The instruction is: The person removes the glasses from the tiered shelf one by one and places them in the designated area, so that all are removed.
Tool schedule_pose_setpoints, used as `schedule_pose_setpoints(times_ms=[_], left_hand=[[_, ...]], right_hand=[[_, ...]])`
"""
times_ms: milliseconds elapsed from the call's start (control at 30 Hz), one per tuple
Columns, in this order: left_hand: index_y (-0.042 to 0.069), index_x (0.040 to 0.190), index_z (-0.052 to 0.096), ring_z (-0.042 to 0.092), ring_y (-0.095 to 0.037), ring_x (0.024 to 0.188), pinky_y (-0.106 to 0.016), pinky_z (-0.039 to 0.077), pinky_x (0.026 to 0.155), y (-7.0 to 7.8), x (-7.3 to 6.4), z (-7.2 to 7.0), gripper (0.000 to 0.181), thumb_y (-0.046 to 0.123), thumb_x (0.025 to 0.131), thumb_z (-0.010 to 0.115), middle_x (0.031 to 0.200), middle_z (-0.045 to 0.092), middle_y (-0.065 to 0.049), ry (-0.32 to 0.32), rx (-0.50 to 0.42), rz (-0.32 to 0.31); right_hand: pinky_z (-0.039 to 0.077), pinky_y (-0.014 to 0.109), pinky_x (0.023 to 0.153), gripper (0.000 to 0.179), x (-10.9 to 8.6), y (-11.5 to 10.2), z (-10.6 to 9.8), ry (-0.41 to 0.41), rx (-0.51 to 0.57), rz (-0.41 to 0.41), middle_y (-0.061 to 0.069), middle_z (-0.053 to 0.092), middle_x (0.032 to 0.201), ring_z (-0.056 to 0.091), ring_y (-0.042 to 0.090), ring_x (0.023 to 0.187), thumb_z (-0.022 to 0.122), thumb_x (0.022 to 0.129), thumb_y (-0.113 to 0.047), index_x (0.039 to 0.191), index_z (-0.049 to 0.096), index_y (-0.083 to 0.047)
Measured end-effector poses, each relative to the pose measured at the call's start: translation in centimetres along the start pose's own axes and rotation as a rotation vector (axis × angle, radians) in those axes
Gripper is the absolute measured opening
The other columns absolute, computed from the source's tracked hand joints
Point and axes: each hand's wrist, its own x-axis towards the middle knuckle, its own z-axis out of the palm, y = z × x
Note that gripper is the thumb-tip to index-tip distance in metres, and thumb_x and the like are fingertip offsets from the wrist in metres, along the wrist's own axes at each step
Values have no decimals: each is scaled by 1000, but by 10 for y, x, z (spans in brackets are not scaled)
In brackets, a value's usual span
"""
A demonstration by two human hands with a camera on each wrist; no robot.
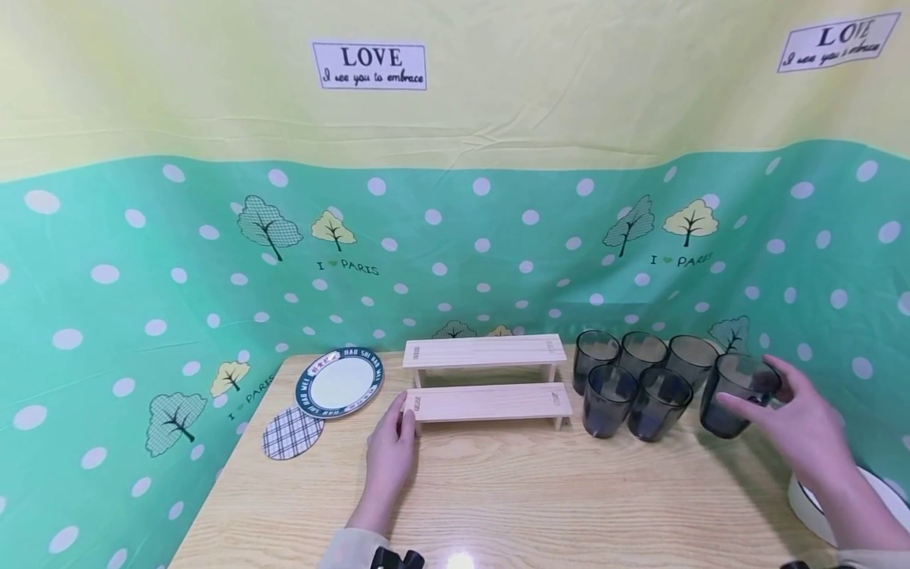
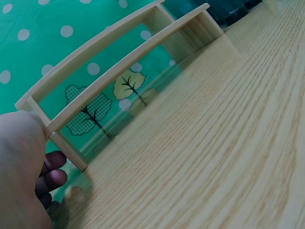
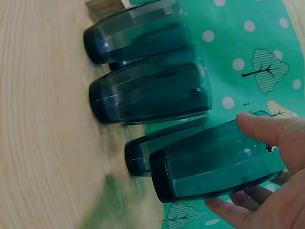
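Observation:
A dark, see-through drinking glass is in my right hand. Thumb and fingers grip it from opposite sides near the rim; in the right wrist view this glass stands apart from the tabletop. Several matching glasses stand upright in two rows just left of it. At the table's middle is a two-step wooden shelf. My left hand holds the left end of its lower step, with the thumb at the front corner. From the left wrist, some fingertips show curled beside the shelf's leg.
At the back left lies a white plate with a dark blue lettered rim, partly over a round checked coaster. A white round container is at the right edge, partly behind my right forearm. Polka-dot cloth hangs behind and beside the table.

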Motion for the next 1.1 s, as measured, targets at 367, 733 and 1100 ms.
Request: schedule_pose_setpoints(times_ms=[367,733,1100], left_hand=[[11,166,50,66,-37,128,-62,50,112,0,-1,0,51,28,119,51,138,71,-17,-6,-11,-13],[11,167,49,62,-40,136,-64,46,116,2,0,1,51,31,120,49,147,67,-19,-16,-15,-23],[12,167,50,65,-37,128,-61,49,113,1,0,1,51,29,119,51,138,71,-17,-9,-16,-23]], right_hand=[[26,90,104,121,5,13,13,-32,-49,16,46,14,169,21,78,143,79,99,-60,177,2,-8],[29,89,106,123,9,23,25,-46,-22,33,47,13,169,25,76,142,82,97,-58,177,3,-7],[27,89,107,120,9,31,33,-56,44,37,42,7,174,19,77,146,81,99,-56,178,2,-11]])
